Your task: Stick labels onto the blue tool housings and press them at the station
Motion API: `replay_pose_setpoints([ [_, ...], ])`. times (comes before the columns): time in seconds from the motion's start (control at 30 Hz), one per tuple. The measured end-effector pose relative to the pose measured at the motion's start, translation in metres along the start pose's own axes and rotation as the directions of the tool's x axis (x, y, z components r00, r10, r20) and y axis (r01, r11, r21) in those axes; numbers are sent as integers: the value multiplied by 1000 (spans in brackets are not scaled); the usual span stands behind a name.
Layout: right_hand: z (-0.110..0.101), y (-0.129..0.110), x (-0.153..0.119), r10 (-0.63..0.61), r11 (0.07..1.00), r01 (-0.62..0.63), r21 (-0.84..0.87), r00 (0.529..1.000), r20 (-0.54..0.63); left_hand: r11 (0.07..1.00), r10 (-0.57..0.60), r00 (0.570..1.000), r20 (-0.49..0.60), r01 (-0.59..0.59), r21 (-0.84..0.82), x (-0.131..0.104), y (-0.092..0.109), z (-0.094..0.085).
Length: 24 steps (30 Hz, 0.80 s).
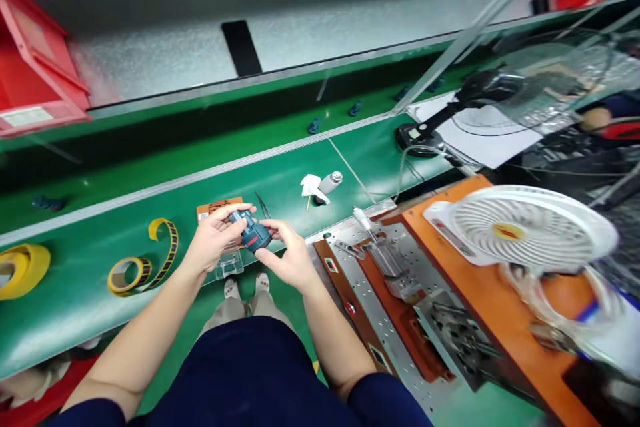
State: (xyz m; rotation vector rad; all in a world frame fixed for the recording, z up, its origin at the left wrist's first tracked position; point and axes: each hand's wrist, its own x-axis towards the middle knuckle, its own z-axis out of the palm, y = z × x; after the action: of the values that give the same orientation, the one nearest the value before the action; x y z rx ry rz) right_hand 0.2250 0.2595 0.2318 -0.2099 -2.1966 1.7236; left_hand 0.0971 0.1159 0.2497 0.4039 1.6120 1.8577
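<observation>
A small dark-blue tool body with a red mark (255, 235) is held over the front edge of the green bench, between both hands. My left hand (216, 235) grips its left end, fingers across the top. At the right end, my right hand (286, 255) pinches it between thumb and fingers. An orange block with a white label (220, 205) sits just behind my left hand. Under the hands is a clear plastic holder (230, 264) at the bench edge. Dark tweezers (263, 205) lie behind my right hand.
Rolls of yellow tape (25, 271) and label stickers (129, 275) lie to the left. A white bottle (330, 183) stands beside crumpled tissue (311, 183). Several blue parts (313, 126) rest on the green strip behind. A metal fixture (390, 260) and white fan (525, 228) occupy the right.
</observation>
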Motion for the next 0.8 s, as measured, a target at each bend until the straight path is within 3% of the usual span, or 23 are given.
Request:
replay_pose_setpoints([
  [0.17,-31,-6,-17,203,947,-208,245,978,47,986,137,988,75,-143,85,-9,15,53],
  [0.33,-46,-12,-29,221,883,-192,428,975,-18,948,224,964,146,-250,197,-12,21,85],
  [0.57,-47,-24,-27,344,698,-249,672,939,-10,956,199,951,237,-242,168,-2,23,89],
  [0.73,-37,-36,-17,364,408,-466,785,872,328,880,365,912,190,-404,249,15,21,88],
  [0.8,-29,-40,-14,358,400,-486,777,863,355,875,372,919,129,-394,281,20,23,90],
])
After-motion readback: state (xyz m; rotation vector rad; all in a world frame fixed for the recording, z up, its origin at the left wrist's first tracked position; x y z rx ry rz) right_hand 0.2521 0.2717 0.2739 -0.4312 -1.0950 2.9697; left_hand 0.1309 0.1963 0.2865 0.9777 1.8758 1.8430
